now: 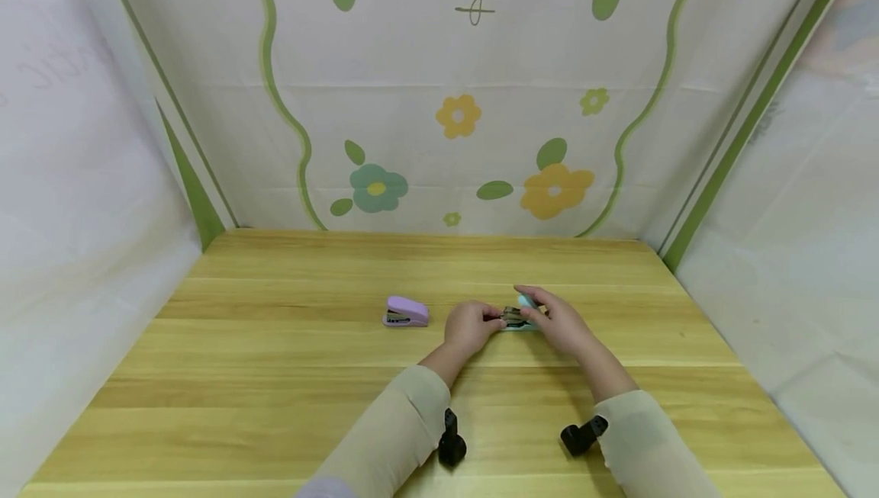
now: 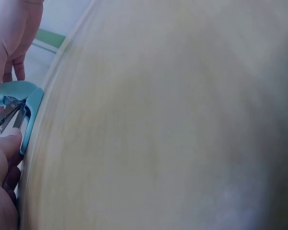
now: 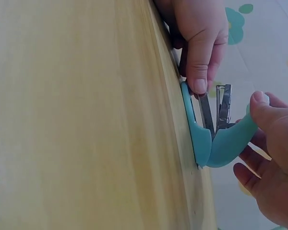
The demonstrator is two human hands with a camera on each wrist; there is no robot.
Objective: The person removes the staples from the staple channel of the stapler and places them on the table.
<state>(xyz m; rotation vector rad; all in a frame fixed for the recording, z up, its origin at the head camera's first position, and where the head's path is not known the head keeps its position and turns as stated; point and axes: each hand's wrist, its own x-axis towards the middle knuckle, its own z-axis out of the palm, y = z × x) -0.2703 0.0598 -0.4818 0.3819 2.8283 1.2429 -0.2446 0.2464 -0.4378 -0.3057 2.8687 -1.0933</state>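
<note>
A teal stapler [image 3: 233, 143] stands on the table, hinged wide apart, its metal magazine and inner metal strip exposed. At its front end my left hand [image 1: 470, 326] pinches the lower part between thumb and fingers. My right hand [image 1: 563, 322] grips the raised top cover, with the thumb on the cover's end in the right wrist view. From the left wrist view, the stapler [image 2: 33, 103] shows side-on between both hands. The left fingers beneath the stapler are partly hidden. A closed purple stapler [image 1: 407, 311] rests on the table, left of my left hand.
The wooden table [image 1: 275, 391] runs back to a white printed cloth wall [image 1: 412, 48] with flowers. Cloth panels also rise at the left and right sides. A small black camera [image 1: 451, 441] is strapped near each wrist.
</note>
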